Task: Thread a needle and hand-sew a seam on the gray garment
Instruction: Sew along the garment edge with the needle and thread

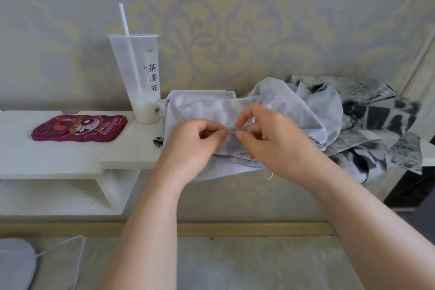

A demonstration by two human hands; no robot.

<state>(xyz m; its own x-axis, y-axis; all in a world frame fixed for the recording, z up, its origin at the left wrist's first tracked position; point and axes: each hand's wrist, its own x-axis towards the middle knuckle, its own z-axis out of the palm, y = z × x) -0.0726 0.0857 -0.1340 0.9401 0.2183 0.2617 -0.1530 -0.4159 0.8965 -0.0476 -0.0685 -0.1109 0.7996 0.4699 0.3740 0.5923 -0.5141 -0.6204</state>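
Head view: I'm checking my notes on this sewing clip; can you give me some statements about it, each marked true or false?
1. The left hand and the right hand both pinch the gray garment, fingertips close together. True.
2. The plastic cup is full to the rim. False: only a little milky liquid sits at its bottom.
3. A white straw stands in the cup. True.
4. The maroon cartoon case lies on the garment. False: it lies on the white shelf, left of the cup.
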